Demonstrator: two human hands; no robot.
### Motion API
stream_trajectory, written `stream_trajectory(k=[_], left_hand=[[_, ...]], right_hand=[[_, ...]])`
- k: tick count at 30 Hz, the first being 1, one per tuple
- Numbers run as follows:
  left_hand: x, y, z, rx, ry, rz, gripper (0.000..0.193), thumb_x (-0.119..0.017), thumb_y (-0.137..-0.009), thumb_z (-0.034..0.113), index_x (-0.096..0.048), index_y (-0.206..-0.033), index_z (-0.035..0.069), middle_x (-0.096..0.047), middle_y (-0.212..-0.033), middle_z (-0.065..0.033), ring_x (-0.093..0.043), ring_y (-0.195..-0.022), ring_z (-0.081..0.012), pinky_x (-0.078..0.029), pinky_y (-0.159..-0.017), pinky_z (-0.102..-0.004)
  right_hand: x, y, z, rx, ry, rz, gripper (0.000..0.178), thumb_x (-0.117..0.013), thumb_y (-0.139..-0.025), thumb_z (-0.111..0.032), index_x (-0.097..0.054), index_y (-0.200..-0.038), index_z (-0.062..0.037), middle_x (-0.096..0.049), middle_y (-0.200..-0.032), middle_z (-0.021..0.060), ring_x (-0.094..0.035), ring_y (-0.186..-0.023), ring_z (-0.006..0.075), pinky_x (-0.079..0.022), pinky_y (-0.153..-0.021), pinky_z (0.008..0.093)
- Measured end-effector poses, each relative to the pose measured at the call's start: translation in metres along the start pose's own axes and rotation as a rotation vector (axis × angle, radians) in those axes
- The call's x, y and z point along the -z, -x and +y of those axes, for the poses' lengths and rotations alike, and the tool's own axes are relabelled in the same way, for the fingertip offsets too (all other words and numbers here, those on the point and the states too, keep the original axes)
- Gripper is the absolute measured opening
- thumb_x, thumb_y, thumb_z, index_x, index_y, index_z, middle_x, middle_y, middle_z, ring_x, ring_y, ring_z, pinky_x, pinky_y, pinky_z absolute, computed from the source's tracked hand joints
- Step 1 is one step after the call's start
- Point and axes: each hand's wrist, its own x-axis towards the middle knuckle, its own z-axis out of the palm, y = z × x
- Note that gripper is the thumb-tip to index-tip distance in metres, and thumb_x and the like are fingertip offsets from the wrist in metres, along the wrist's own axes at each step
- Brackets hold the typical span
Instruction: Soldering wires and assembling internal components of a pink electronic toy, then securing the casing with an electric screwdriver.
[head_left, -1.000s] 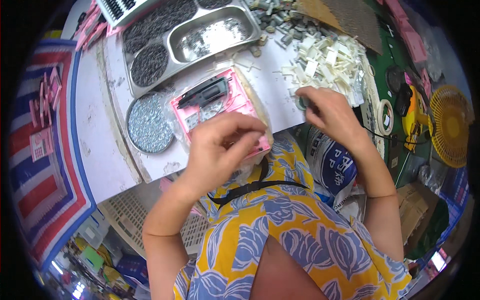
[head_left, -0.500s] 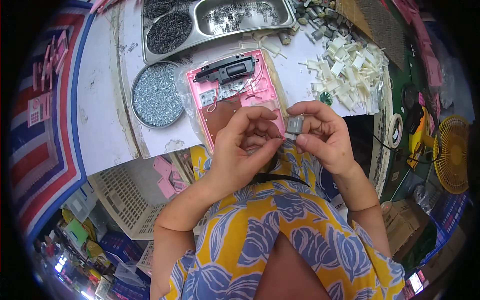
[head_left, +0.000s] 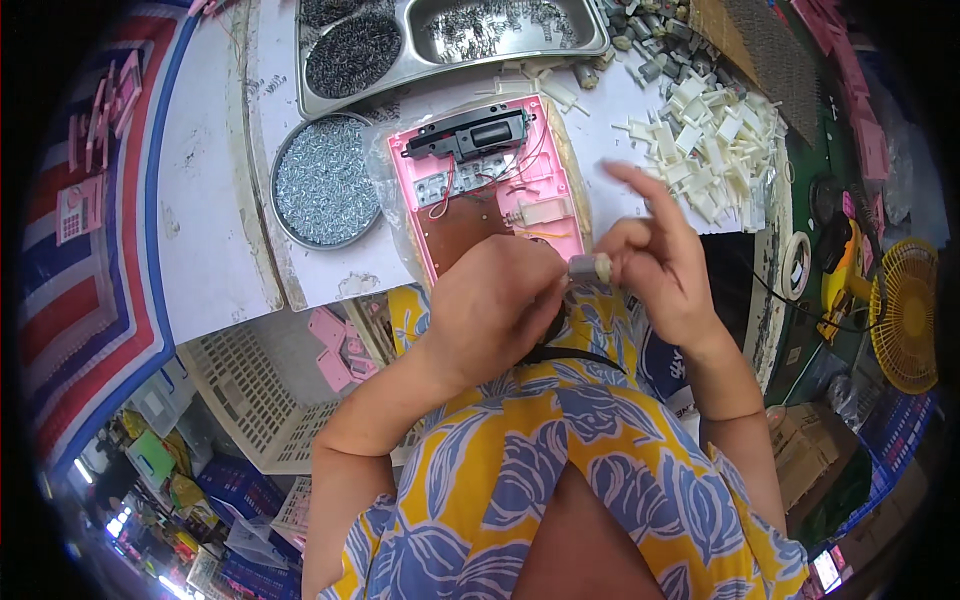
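Casing (head_left: pixel 546 176), near edge of table (head_left: pixel 200 200) — smooth pink plastic, black plastic module (head_left: pixel 470 135) inside; small motor (head_left: pixel 584 268) — dull grey metal. Compartment tray (head_left: pixel 440 75): glossy, smooth metal; screws (head_left: pixel 328 182), bright metal. Heaped parts (head_left: pixel 715 140) by right edge: matt white plastic.

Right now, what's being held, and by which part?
A small grey block, apparently by its ends, between left hand and right hand; exact grips are hidden.
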Motion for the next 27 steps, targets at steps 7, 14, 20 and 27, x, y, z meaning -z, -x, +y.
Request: stream_trajectory(k=[7, 14, 20, 27], left_hand=[[0.015, -0.005, 0.001, 0.085, 0.204, -0.033, 0.029, -0.077, -0.077, -0.008, -0.066, -0.101, 0.002, -0.071, -0.095, -0.012, -0.071, -0.086, -0.0296, -0.057, -0.075, -0.0369], [0.016, 0.0, 0.004, 0.291, 0.329, -0.027, 0.023, -0.077, -0.078, -0.007, -0.066, -0.097, 0.002, -0.07, -0.098, -0.0137, -0.07, -0.09, -0.0279, -0.057, -0.078, -0.0355], [0.012, 0.005, 0.002, 0.253, 0.222, 0.0, 0.023, -0.074, -0.082, -0.005, -0.066, -0.102, 0.001, -0.063, -0.11, -0.0157, -0.065, -0.091, -0.029, -0.055, -0.08, -0.0353], [0.017, -0.033, -0.017, 0.328, -0.216, 0.049, 0.018, -0.08, -0.078, 0.006, -0.071, -0.094, 0.006, -0.057, -0.107, -0.0093, -0.057, -0.097, -0.0243, -0.046, -0.083, -0.0391]], right_hand=[[-0.006, -0.004, -0.011, -0.03, 0.056, -0.182, 0.043, -0.082, -0.085, -0.006, -0.061, -0.122, -0.0015, -0.066, -0.082, 0.0001, -0.056, -0.067, 0.0031, -0.044, -0.063, 0.0204], [-0.007, -0.009, -0.003, 0.376, 0.317, -0.143, 0.029, -0.088, -0.075, -0.007, -0.07, -0.098, -0.0035, -0.069, -0.086, 0.0046, -0.064, -0.069, 0.0141, -0.051, -0.062, 0.0276], [-0.001, -0.02, -0.011, 0.587, 0.54, -0.248, 0.03, -0.087, -0.072, -0.006, -0.07, -0.096, -0.0041, -0.07, -0.085, 0.0083, -0.067, -0.071, 0.0249, -0.054, -0.064, 0.0322], [0.03, -0.016, -0.018, 0.525, 0.701, -0.096, 0.03, -0.083, -0.074, -0.002, -0.072, -0.102, -0.0007, -0.073, -0.092, 0.0119, -0.071, -0.076, 0.0266, -0.055, -0.068, 0.0345]])
